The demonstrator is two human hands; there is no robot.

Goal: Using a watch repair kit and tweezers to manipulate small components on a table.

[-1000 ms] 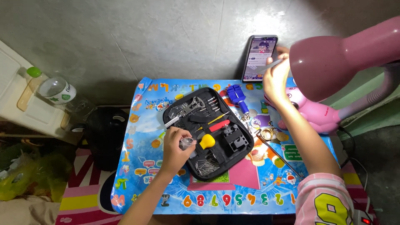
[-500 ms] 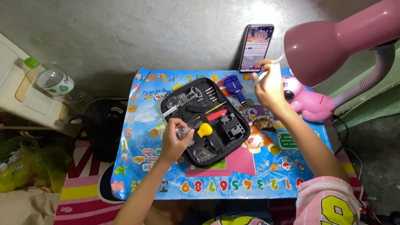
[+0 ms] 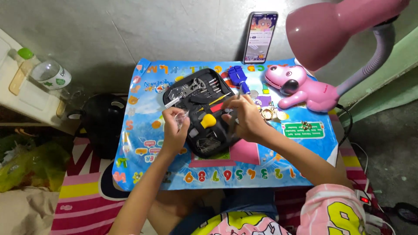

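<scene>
The black tool case [image 3: 204, 117] lies open on the small table, on a bright blue mat [image 3: 143, 143] with letters and numbers. Most tools sit in their slots, so the work looks like it is only at the start. One small thing is out of the case and in the hands. The rest is not done yet, as far as the picture shows.

The left hand [image 3: 175, 130] is at about 9 o'clock from the middle of the case, just over its left edge. Its fingers [image 3: 179, 118] are pinched shut on a small clear plastic bag [image 3: 180, 116]. The bag sticks up past the fingertips, toward 12 o'clock. What is in the bag is too small to tell.

The right hand [image 3: 244, 117] is at about 3 o'clock from the case middle, over its right edge. Its fingers are curled in and closed on a thin silver tool [image 3: 238, 93] that points up toward 12 o'clock. The tool tip is near a blue tool [image 3: 237, 77] at the top of the case.

A yellow round tool [image 3: 209, 120] sits in the case between the two hands. It touches neither one.

A pink dog-shaped lamp [image 3: 305, 87] stands at 2 o'clock from the case. A phone [image 3: 260, 37] leans on the wall at 12 o'clock. Some small gold rings [image 3: 267, 114] lie on the mat just right of the right hand.
</scene>
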